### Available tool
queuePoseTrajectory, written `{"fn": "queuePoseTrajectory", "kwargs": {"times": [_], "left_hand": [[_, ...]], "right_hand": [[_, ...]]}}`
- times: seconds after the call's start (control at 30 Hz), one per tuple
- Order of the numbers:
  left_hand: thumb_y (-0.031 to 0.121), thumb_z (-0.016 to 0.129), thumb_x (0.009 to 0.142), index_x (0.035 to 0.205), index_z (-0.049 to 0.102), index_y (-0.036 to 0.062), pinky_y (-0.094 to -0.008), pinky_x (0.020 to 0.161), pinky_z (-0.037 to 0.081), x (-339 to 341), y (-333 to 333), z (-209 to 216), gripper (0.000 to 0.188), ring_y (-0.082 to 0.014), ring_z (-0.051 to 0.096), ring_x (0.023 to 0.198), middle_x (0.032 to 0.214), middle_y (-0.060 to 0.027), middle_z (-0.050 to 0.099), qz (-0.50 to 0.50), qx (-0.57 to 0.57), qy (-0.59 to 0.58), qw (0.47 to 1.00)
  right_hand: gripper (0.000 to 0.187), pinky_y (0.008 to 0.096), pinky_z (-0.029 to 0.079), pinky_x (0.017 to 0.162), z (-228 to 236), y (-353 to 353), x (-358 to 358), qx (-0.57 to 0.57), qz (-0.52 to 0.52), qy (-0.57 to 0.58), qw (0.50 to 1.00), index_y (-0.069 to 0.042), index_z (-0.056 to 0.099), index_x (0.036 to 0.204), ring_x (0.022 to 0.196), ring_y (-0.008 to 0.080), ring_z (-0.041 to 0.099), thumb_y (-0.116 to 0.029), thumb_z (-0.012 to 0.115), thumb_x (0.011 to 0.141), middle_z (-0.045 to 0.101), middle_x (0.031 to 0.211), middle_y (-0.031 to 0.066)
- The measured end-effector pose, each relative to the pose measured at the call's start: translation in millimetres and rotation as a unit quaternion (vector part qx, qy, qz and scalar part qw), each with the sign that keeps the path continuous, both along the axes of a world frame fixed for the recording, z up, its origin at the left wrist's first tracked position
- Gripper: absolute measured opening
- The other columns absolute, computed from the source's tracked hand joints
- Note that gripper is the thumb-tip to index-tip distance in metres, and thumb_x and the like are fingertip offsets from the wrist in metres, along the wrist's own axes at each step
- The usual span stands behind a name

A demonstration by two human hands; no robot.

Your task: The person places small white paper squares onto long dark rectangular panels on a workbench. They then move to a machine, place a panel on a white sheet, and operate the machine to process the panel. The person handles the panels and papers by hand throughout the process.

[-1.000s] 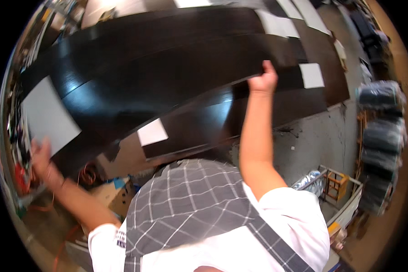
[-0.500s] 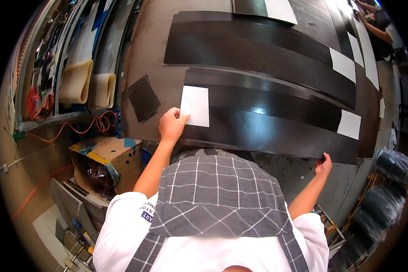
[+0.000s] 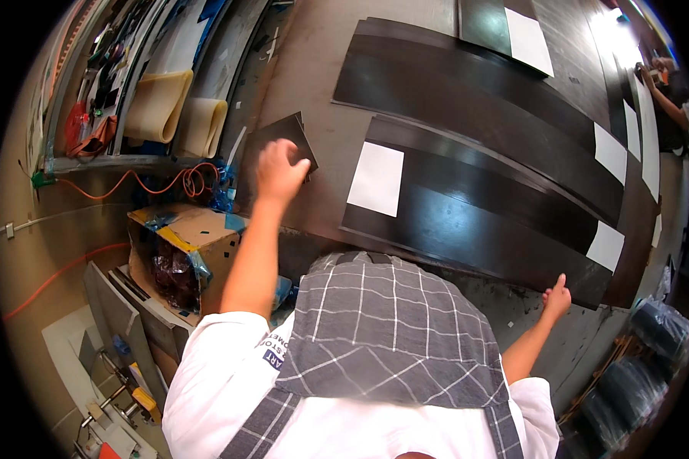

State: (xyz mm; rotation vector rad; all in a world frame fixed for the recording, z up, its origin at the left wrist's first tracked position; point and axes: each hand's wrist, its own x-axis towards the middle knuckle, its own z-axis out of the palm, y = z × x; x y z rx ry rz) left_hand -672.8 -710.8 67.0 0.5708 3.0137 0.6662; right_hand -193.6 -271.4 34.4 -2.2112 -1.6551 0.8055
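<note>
My left hand (image 3: pixel 282 172) is over a few small dark rectangular sheets (image 3: pixel 302 131) at the left of the table (image 3: pixel 283 92). Its thumb stands apart from the bent fingers, and nothing shows between them. At the near right, my right hand (image 3: pixel 556 298) is closed on the front edge of a long dark panel (image 3: pixel 467 237), with the thumb on top. A white rectangular sheet (image 3: pixel 376 179) lies across the panel's left end. Another white sheet (image 3: pixel 606 246) lies near its right end.
Behind lies another stack of long dark panels (image 3: pixel 467 99), with a white sheet (image 3: pixel 610 154) on it. A rack (image 3: pixel 130 162) of sheets stands left, above a cardboard box (image 3: pixel 207 229). Plastic-wrapped dark rolls (image 3: pixel 662 329) are at right. Another person's arm (image 3: pixel 666 103) shows far right.
My left hand has let go of the white sheet at the panel's left end and moved left to the small dark sheets. My right hand stays at the panel's edge. The view has shifted.
</note>
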Motion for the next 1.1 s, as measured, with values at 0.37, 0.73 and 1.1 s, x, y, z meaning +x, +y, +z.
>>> {"fn": "queuePoseTrajectory", "kwargs": {"times": [0.37, 0.73, 1.1], "left_hand": [[0.026, 0.079, 0.061, 0.096, 0.054, 0.0064, -0.0383, 0.08, 0.047, -52.8, 6.8, 22.0, 0.047, -0.0272, 0.055, 0.095, 0.103, -0.0122, 0.055, -0.088, -0.14, -0.119, 0.979], [-0.003, 0.06, 0.063, 0.08, 0.055, 0.0029, -0.0373, 0.076, 0.044, 23.4, 120.1, 80.8, 0.019, -0.0279, 0.056, 0.084, 0.084, -0.0114, 0.056, -0.447, 0.173, 0.016, 0.877], [0.041, 0.057, 0.088, 0.112, 0.055, 0.0087, -0.0331, 0.082, 0.041, -107.9, 176.1, 33.4, 0.04, -0.0149, 0.055, 0.094, 0.102, -0.0019, 0.059, 0.041, 0.381, -0.499, 0.777]], "right_hand": [[0.019, 0.0247, 0.05, 0.053, 30.2, -104.4, -210.7, -0.094, 0.317, 0.22, 0.918, 0.001, 0.062, 0.078, 0.059, 0.0097, 0.06, -0.017, 0.062, 0.085, 0.062, 0.066, 0.0055], [0.024, 0.0224, 0.047, 0.051, 76.1, -157.8, -340.0, -0.427, 0.346, 0.472, 0.69, -0.005, 0.061, 0.084, 0.061, 0.0129, 0.062, -0.029, 0.06, 0.087, 0.062, 0.074, 0.0041], [0.014, 0.0267, 0.053, 0.047, 31.0, -84.3, -400.9, -0.187, 0.419, 0.309, 0.833, 0.005, 0.061, 0.082, 0.056, 0.0174, 0.065, -0.009, 0.063, 0.079, 0.064, 0.071, 0.01]]}}
